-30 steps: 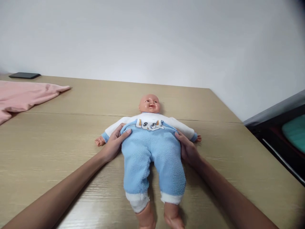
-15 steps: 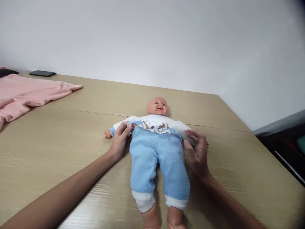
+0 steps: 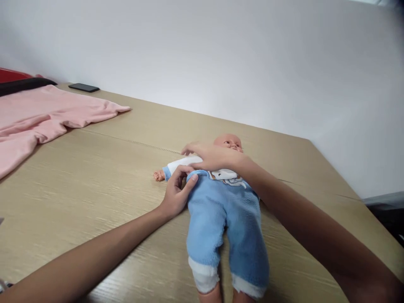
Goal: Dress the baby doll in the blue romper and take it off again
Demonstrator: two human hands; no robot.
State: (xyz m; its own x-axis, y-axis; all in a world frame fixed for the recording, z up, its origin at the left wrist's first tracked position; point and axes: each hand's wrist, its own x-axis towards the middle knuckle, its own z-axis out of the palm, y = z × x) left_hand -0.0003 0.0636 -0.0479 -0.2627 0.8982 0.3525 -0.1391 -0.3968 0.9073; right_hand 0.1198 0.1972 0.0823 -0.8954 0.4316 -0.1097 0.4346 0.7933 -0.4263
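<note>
A baby doll (image 3: 227, 139) lies on its back, in a white top (image 3: 184, 161) and blue fleece trousers (image 3: 208, 210) with white cuffs and an animal face on the bib. At the doll's waist, on the left side, my left hand (image 3: 178, 191) has its thumb and fingers closed on the trousers' upper edge. My right hand (image 3: 214, 155) reaches across the doll's chest, fingers stretched to the left over the white sleeve and blurred by motion. It covers part of the chest and the lower face. The doll's other arm is hidden behind my right forearm.
The doll rests on a wooden table (image 3: 126, 185) against a white wall. A pink cloth (image 3: 57, 107) is spread at the left, with a black item (image 3: 28, 85) and something red (image 3: 14, 75) behind it. A dark phone-like slab (image 3: 83, 87) lies near the back edge.
My right hand has swung from the doll's right side leftward across its chest. My left hand stays at the waist, its thumb now on the trouser edge. The view has shifted left.
</note>
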